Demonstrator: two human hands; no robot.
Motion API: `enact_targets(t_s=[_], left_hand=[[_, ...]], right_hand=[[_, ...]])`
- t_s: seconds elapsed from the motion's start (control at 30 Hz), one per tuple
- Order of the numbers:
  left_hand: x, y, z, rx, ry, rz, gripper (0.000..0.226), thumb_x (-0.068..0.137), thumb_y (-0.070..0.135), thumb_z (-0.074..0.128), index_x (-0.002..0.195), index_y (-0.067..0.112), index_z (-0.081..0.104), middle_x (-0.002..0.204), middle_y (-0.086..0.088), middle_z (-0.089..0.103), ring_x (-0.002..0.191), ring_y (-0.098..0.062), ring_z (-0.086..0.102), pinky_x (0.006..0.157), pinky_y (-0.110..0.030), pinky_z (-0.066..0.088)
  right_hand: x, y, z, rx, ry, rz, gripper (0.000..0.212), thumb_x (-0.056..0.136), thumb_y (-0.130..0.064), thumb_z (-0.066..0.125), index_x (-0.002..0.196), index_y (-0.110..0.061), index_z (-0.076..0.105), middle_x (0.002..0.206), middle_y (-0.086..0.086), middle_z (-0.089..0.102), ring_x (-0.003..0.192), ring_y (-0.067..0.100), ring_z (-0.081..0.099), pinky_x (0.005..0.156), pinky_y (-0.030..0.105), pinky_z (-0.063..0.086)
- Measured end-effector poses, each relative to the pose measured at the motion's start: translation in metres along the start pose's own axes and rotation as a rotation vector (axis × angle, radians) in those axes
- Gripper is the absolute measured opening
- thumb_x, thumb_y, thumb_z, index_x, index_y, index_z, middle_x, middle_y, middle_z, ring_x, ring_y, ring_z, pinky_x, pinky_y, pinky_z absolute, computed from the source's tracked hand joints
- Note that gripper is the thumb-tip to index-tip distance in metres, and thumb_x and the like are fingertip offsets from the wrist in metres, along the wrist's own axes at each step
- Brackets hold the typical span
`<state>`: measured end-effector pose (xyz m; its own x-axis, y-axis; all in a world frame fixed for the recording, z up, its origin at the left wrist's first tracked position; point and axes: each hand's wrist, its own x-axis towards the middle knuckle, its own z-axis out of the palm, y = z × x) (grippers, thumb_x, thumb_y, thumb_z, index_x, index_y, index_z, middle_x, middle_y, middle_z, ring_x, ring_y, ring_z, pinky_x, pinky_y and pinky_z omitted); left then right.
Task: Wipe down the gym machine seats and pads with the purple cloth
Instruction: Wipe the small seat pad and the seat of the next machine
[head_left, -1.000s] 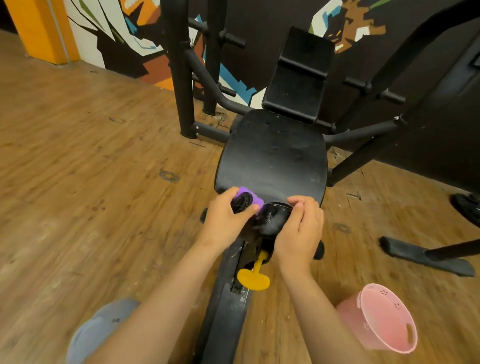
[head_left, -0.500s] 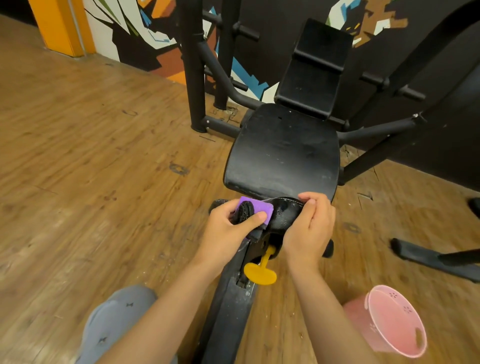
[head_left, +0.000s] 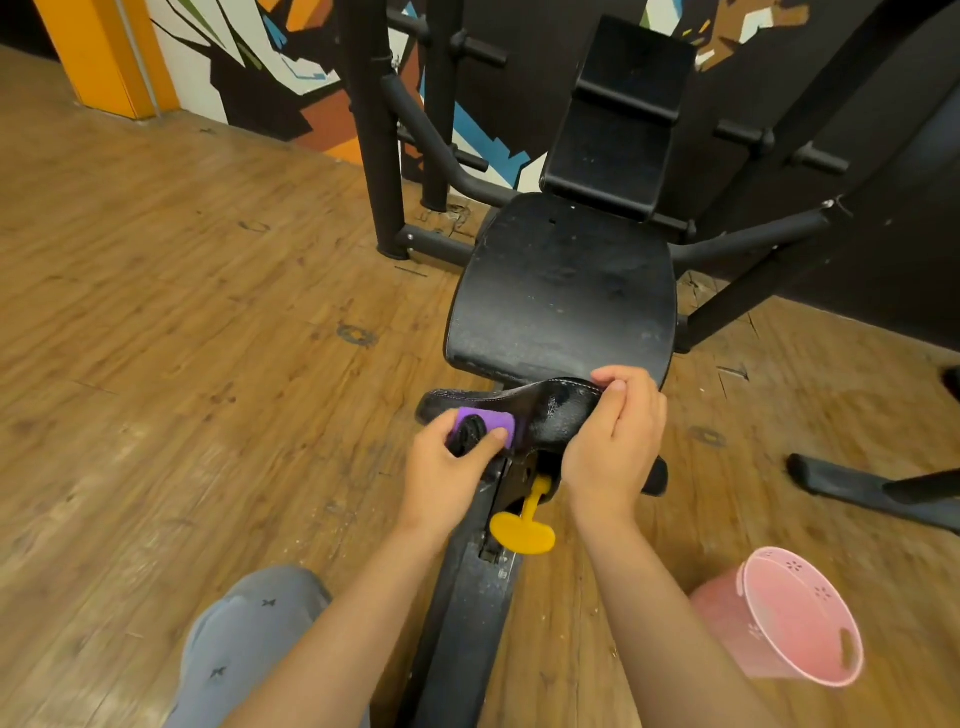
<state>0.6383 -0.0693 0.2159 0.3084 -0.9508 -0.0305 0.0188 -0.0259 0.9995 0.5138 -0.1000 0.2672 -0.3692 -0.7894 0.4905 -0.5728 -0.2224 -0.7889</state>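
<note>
Left hand (head_left: 447, 467) holds purple cloth (head_left: 491, 422) at pad (head_left: 553, 410) edge.

Bucket (head_left: 789, 618) sits right of rail (head_left: 457, 623); seat (head_left: 566, 291) ahead, backrest (head_left: 618, 130) behind, perhaps touching.

A single wide-angle view is taken from head height, tilted forward and down. The left hand (head_left: 447, 462) and right hand (head_left: 615, 441) are framed close at lower centre, the seat (head_left: 566, 291) above them, the painted wall (head_left: 249, 88) along the top.
</note>
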Motion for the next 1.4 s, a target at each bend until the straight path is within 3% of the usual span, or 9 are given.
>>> enact_targets(t_s=[0.17, 0.33, 0.6, 0.67, 0.8, 0.93, 1.07, 1.2, 1.4], left_hand=[[-0.022, 0.009, 0.004, -0.214, -0.050, -0.028, 0.014, 0.090, 0.019, 0.066, 0.103, 0.015, 0.069, 0.094, -0.002, 0.074, 0.089, -0.015, 0.070, 0.077, -0.029, 0.058], [0.007, -0.014, 0.006, 0.047, 0.056, 0.075, 0.009, 0.087, 0.020, 0.070, 0.087, 0.012, 0.064, 0.077, 0.003, 0.067, 0.073, -0.010, 0.062, 0.064, -0.028, 0.051], [0.077, -0.044, -0.041, 0.314, 0.169, 0.089, 0.013, 0.087, 0.019, 0.069, 0.079, 0.026, 0.062, 0.077, 0.008, 0.063, 0.079, -0.016, 0.060, 0.069, -0.027, 0.045], [0.087, -0.052, -0.053, 0.338, 0.146, 0.004, 0.015, 0.087, 0.018, 0.069, 0.078, 0.028, 0.063, 0.074, 0.007, 0.064, 0.079, -0.021, 0.063, 0.070, -0.031, 0.047], [0.076, -0.045, -0.055, 0.245, 0.068, 0.051, 0.014, 0.088, 0.017, 0.068, 0.079, 0.028, 0.067, 0.066, 0.014, 0.064, 0.067, -0.008, 0.059, 0.066, -0.031, 0.045], [0.049, -0.025, -0.023, 0.187, -0.208, 0.156, 0.002, 0.087, 0.019, 0.070, 0.088, 0.018, 0.069, 0.075, 0.009, 0.066, 0.068, -0.010, 0.060, 0.064, -0.028, 0.046], [0.051, -0.031, -0.017, 0.237, -0.079, 0.227, 0.001, 0.088, 0.017, 0.067, 0.087, 0.016, 0.067, 0.081, 0.006, 0.067, 0.074, -0.009, 0.059, 0.066, -0.024, 0.045], [0.086, -0.064, -0.047, 0.219, 0.154, 0.073, 0.006, 0.089, 0.016, 0.066, 0.089, 0.011, 0.067, 0.077, 0.002, 0.065, 0.072, -0.011, 0.057, 0.068, -0.027, 0.045], [0.119, -0.121, -0.051, 0.008, 0.042, -0.366, 0.015, 0.095, 0.018, 0.060, 0.104, 0.007, 0.064, 0.079, -0.007, 0.062, 0.075, -0.022, 0.058, 0.071, -0.034, 0.052]], right_hand=[[0.000, 0.002, 0.000, 0.019, 0.000, -0.004, 0.025, 0.098, -0.022, 0.028, 0.091, -0.023, 0.053, 0.090, -0.009, 0.053, 0.090, 0.008, 0.046, 0.072, 0.008, 0.033], [0.000, 0.002, 0.000, 0.030, 0.000, -0.003, 0.026, 0.098, -0.022, 0.028, 0.092, -0.022, 0.053, 0.091, -0.008, 0.054, 0.089, 0.004, 0.044, 0.073, 0.008, 0.033], [-0.001, 0.003, 0.002, 0.027, 0.017, -0.006, 0.035, 0.096, -0.027, 0.026, 0.094, -0.016, 0.058, 0.091, -0.009, 0.055, 0.090, 0.007, 0.047, 0.074, 0.009, 0.034], [-0.001, 0.002, 0.002, 0.038, 0.020, -0.013, 0.036, 0.096, -0.028, 0.024, 0.094, -0.015, 0.058, 0.091, -0.008, 0.055, 0.089, 0.007, 0.047, 0.074, 0.011, 0.034], [0.000, 0.002, 0.002, 0.048, 0.027, -0.029, 0.041, 0.095, -0.030, 0.023, 0.094, -0.011, 0.059, 0.090, -0.006, 0.056, 0.088, 0.009, 0.047, 0.074, 0.009, 0.033], [-0.001, 0.001, 0.002, 0.051, 0.031, -0.017, 0.043, 0.094, -0.031, 0.023, 0.094, -0.010, 0.060, 0.091, -0.004, 0.057, 0.088, 0.010, 0.048, 0.073, 0.006, 0.032], [0.000, 0.002, 0.001, 0.039, 0.029, -0.047, 0.041, 0.095, -0.028, 0.024, 0.094, -0.008, 0.060, 0.090, 0.002, 0.060, 0.087, 0.013, 0.050, 0.075, 0.004, 0.031], [-0.001, 0.002, 0.001, 0.033, 0.044, -0.051, 0.038, 0.095, -0.024, 0.026, 0.093, -0.008, 0.060, 0.090, 0.002, 0.061, 0.086, 0.012, 0.049, 0.073, 0.010, 0.033], [-0.001, 0.003, 0.003, 0.032, 0.064, -0.043, 0.037, 0.094, -0.024, 0.026, 0.093, -0.010, 0.060, 0.089, -0.003, 0.059, 0.086, 0.012, 0.050, 0.072, 0.010, 0.033]])
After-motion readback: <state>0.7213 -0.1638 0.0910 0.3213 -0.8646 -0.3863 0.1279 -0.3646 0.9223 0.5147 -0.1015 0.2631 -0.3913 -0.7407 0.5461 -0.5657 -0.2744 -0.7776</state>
